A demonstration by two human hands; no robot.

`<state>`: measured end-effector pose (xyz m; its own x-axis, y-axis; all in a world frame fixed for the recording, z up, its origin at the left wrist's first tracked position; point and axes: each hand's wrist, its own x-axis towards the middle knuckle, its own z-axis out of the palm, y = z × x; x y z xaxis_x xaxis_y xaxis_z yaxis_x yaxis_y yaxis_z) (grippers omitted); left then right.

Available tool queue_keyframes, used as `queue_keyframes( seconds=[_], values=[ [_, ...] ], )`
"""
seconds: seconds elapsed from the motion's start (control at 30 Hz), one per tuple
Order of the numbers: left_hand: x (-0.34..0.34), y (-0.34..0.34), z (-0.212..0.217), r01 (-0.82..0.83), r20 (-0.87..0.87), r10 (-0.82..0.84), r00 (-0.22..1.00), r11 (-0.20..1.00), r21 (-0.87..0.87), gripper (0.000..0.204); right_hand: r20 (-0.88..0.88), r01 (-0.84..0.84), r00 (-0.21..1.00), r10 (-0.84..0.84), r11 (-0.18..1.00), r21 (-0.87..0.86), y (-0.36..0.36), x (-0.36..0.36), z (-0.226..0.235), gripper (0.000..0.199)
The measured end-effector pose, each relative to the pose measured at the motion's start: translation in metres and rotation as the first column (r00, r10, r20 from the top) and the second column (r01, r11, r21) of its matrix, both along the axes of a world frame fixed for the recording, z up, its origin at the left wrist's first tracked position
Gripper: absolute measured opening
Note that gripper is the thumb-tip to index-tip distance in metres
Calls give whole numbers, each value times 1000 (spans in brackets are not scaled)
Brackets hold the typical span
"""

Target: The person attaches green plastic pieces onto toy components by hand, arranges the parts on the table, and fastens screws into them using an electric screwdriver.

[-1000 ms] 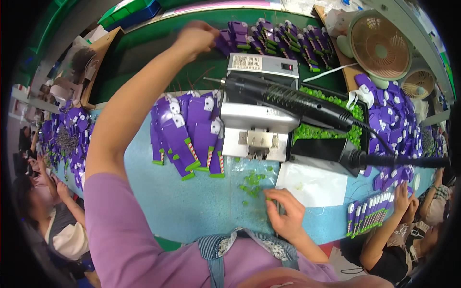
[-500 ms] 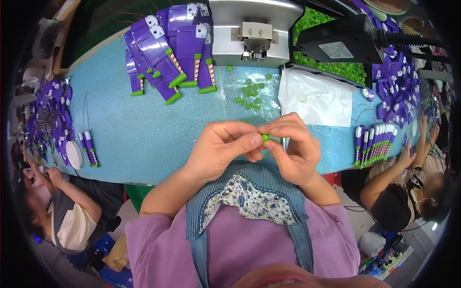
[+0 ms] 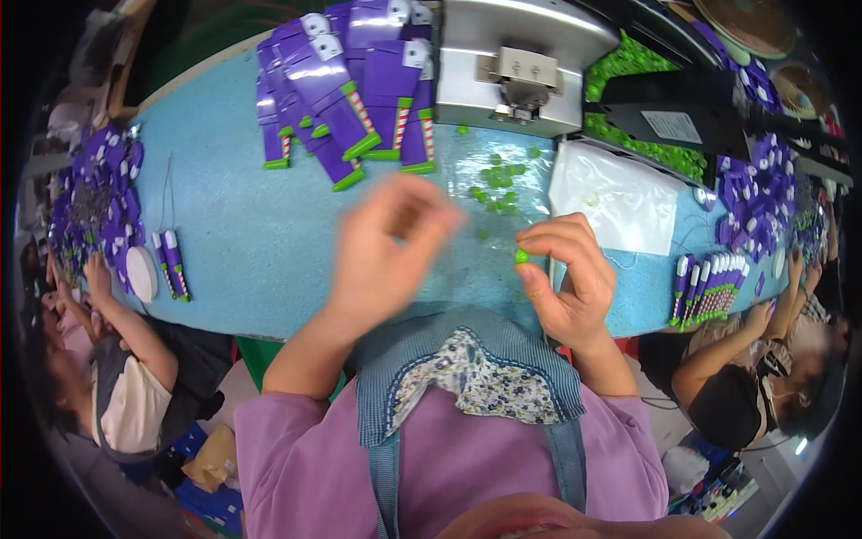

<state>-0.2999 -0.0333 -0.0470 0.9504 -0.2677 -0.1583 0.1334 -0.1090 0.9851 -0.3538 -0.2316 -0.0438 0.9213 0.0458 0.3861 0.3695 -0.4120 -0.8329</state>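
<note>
Between the thumb and index finger of my right hand [image 3: 573,278] is a small round green plastic piece [image 3: 522,256]. My left hand [image 3: 382,251] is smeared by motion over the blue tabletop, apart from the right one; its fingers cannot be read. Beyond my hands, several loose green pieces [image 3: 498,184] lie scattered on a clear plastic sheet. Ahead of my left hand, purple plastic parts [image 3: 314,85] with white ends and green-tipped, red-and-white striped strips lie in an overlapping pile.
A metal machine [image 3: 530,67] stands at the back centre. Right of it, a black tray of green pieces [image 3: 620,67] sits under a black device [image 3: 669,112], with a white plastic bag [image 3: 615,198] in front. Assembled purple sticks [image 3: 709,283] lie at right. Co-workers sit on both sides.
My left hand has come away from the right one, moving left and slightly forward. The right hand still pinches the green piece. The view has shifted a little.
</note>
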Motion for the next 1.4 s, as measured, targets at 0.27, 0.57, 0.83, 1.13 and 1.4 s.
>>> queue_keyframes(
  seconds=[0.27, 0.57, 0.83, 1.13, 1.4],
  values=[
    [56, 37, -30, -573, 380, 451, 808, 753, 323, 33, 48, 458, 877, -479, 801, -385, -73, -10, -19, 19],
    [27, 34, -20, -391, 263, 434, 862, 898, -199, 25, 176, 523, 806, -566, 539, -660, -105, -10, -48, 17],
    [-21, -20, -12, -185, -1, 196, 981, 925, -331, 30, 212, 527, 823, -527, 570, -630, -96, -1, -43, 15],
    [-37, -44, -22, 34, -11, -41, 999, 931, -362, 30, -332, 211, 936, -118, 943, 258, -37, -21, -6, 13],
    [-42, -36, -27, 123, 155, -82, 984, 954, -274, 29, -276, 107, 959, -70, 987, 123, -28, -19, -9, 12]
  ],
)
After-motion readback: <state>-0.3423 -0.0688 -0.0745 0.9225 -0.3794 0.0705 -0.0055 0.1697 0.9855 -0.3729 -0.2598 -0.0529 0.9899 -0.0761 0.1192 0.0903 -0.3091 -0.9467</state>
